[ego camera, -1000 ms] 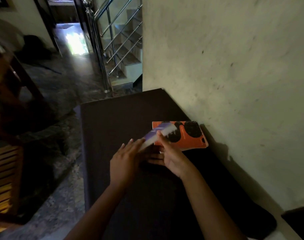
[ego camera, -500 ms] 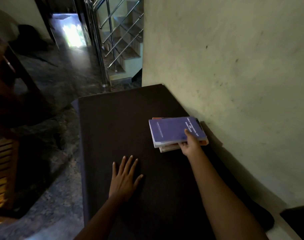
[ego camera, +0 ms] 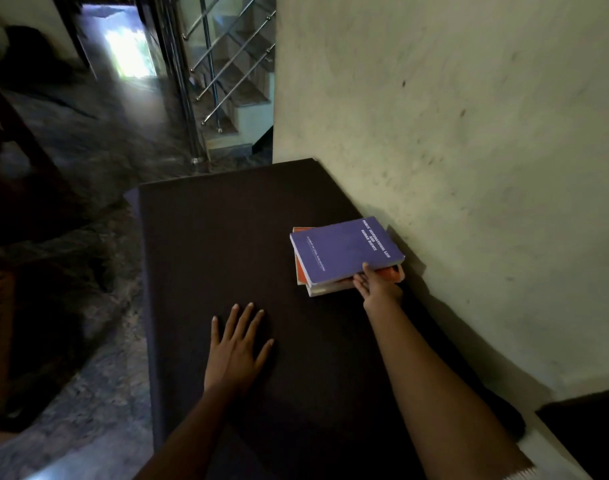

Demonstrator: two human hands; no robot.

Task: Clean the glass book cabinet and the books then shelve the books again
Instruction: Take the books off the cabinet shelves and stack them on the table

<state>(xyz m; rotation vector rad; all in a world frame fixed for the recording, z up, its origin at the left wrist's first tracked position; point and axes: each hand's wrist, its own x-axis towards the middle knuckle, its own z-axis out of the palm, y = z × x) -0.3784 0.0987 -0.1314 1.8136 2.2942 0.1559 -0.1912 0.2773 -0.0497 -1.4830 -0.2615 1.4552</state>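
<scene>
Gripping one purple book (ego camera: 344, 251), orange book (ego camera: 298, 270) beneath

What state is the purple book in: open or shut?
Shut. The purple book lies flat, cover up, on the orange book, with no pages spread.

A purple softcover book (ego camera: 344, 251) lettered in white lies over an orange-covered book (ego camera: 298, 270) on a dark brown flat surface (ego camera: 227, 237). Behind are a pale cream plaster wall (ego camera: 452, 133) flecked with dark specks and a grey marbled stone floor (ego camera: 105, 143).
</scene>
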